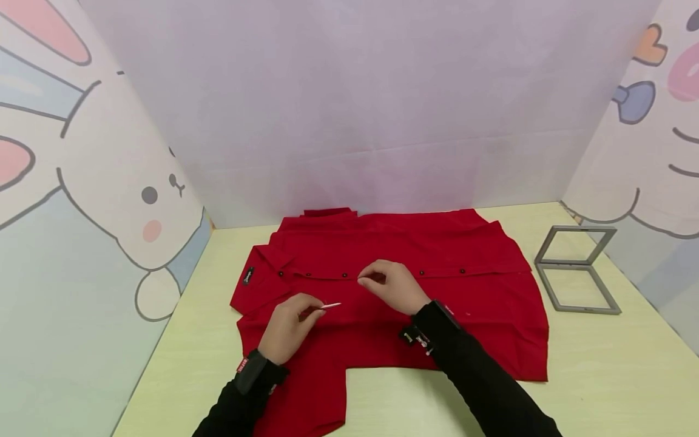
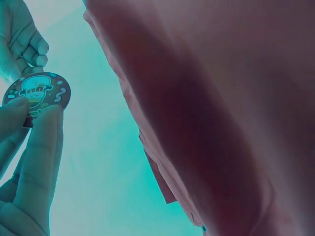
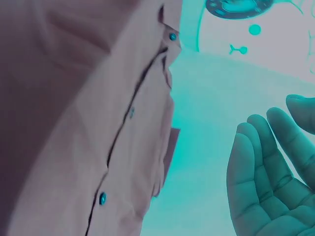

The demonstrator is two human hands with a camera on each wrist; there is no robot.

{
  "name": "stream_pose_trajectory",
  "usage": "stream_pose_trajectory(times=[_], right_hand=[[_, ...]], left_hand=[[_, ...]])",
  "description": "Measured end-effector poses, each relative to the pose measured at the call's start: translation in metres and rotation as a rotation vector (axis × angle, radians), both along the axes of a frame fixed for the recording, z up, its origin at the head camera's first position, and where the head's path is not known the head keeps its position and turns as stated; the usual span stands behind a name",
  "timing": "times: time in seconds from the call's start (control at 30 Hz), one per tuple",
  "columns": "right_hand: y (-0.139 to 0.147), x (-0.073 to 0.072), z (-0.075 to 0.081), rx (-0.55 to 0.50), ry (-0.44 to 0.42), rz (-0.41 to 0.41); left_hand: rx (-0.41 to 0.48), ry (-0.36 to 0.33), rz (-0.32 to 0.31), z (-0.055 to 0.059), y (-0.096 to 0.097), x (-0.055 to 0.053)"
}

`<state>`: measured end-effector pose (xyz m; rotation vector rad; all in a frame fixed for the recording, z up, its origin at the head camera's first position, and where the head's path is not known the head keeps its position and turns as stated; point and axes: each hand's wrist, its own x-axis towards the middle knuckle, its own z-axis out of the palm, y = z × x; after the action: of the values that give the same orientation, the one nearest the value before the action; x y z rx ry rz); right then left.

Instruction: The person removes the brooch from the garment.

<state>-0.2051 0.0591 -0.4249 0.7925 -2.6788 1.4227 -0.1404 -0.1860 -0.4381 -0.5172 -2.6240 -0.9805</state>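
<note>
Red shirt point(image 1: 382, 243) lies by the bench's point(image 1: 180, 364) back edge, and the round badge point(image 2: 39, 88) above it could drop if the left hand's point(image 1: 286, 328) pinching fingers slip, 'cause the right hand's point(image 1: 395, 288) are apart, empty.

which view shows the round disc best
Left wrist: it shows most of the printed face of the round disc. The head view gives only its thin edge; the right wrist view cuts it off at the top.
</note>
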Motion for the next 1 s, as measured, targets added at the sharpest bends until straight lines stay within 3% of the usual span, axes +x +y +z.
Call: stream_pose_trajectory(times=[0.17,0.57,1.0], right_hand=[[0.009,-0.001,0.002,-0.036,-0.012,-0.014],[0.019,0.001,-0.002,-0.059,-0.019,-0.061],[0.023,0.005,-0.006,-0.104,-0.063,-0.062]], left_hand=[[0.009,0.078,-0.024,-0.002,0.008,-0.003],[0.052,0.267,-0.153,-0.001,0.032,-0.010],[-0.028,0.404,-0.175,-0.001,0.049,-0.013]])
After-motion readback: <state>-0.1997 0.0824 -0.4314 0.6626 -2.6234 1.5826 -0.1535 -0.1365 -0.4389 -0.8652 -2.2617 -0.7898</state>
